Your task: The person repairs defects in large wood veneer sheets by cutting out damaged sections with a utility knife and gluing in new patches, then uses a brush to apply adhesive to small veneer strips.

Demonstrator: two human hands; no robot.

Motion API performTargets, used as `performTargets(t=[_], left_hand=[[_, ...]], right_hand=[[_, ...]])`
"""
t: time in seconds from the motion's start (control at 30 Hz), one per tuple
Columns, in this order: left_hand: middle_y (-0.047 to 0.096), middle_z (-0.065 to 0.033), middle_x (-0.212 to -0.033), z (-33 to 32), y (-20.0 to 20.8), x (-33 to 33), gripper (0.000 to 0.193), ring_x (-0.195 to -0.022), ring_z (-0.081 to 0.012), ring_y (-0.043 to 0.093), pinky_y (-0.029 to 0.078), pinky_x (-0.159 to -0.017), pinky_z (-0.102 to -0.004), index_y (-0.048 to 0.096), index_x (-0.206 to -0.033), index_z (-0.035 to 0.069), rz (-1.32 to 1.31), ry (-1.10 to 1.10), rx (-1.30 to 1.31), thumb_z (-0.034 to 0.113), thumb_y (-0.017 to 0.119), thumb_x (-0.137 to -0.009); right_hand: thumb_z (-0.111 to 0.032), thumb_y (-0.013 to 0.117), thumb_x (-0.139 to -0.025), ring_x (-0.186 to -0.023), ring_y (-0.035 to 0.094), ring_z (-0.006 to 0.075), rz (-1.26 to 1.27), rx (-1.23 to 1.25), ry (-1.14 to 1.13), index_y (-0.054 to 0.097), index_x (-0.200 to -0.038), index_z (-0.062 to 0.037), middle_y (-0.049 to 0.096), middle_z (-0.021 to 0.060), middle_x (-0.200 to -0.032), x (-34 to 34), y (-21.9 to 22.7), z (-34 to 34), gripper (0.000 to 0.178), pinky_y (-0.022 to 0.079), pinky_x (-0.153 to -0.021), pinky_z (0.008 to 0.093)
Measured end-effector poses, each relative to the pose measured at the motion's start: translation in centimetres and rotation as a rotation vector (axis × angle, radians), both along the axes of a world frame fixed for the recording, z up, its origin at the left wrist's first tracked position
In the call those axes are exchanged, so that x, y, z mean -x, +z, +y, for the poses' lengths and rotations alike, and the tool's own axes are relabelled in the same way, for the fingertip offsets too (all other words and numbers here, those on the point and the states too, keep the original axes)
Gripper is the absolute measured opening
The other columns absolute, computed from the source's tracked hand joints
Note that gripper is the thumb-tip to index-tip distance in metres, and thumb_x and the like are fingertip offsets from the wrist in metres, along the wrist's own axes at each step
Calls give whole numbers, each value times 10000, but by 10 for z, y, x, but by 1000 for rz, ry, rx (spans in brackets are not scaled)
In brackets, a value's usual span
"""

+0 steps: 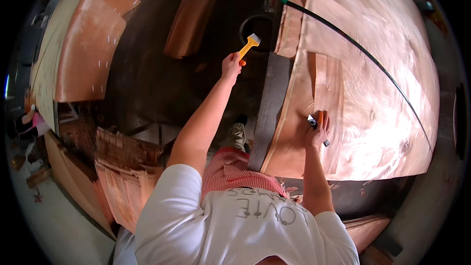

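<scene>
My left hand [231,66] is closed around the yellow handle of a brush [251,41]. The brush's pale bristles point up and away, close to the rim of a dark round container [242,30]. Over on the right, my right hand [320,128] grips a utility knife [326,143], its metal tip showing past the fingers. That hand rests on a narrow strip of wood veneer [327,83], which lies on a larger veneer sheet [294,140]. Most of the knife's body is hidden under the fingers.
A long black band [360,46] curves across the wide stack of veneer [387,118] on the right. Another veneer stack [83,64] stands at left, and a curled veneer piece [189,17] lies ahead. Broken veneer sheets [130,176] lean near my left side. Another person [37,122] is at far left.
</scene>
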State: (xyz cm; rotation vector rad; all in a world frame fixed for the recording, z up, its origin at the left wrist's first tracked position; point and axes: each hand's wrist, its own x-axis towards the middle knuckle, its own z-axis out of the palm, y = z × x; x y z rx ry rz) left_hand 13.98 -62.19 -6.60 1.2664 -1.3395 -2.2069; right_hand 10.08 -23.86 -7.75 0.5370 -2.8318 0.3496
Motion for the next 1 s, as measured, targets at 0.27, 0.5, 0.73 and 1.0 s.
performTargets(t=[0.27,0.5,0.73,1.0], left_hand=[[603,-63,-687,-13,-80,28,234,-429,-55,405,318,-377,-181,519,-942,88,-79,40,-277,317,509,-893],[526,-47,-1030,18,-56,-29,368,-918,-152,547,470,-725,-322,491,-1129,57,-266,72,275,320,535,-875],[583,-88,-957,120,5,28,272,-825,-155,581,476,-700,-254,517,-1078,15,120,-472,579,202,537,-882],[462,-222,-1146,205,29,27,475,-1068,-344,458,423,-855,-386,450,-1068,-38,-145,-543,1279,280,646,-775]], right_hand=[[25,431,-748,-1191,415,312,-70,103,-4,553,-1147,-86,484,91,-1268,7,17,-11,432,333,-980,394],[6,497,-624,-1239,347,286,-143,76,-61,517,-1190,-114,390,64,-1346,9,12,2,579,306,-999,417],[-100,546,-680,-1226,370,260,-173,110,59,537,-1161,-122,397,53,-1342,4,27,17,481,314,-988,408],[-121,498,-716,-1236,363,235,-240,70,500,552,-1134,-125,389,62,-1347,-48,24,111,422,308,-1002,377]])
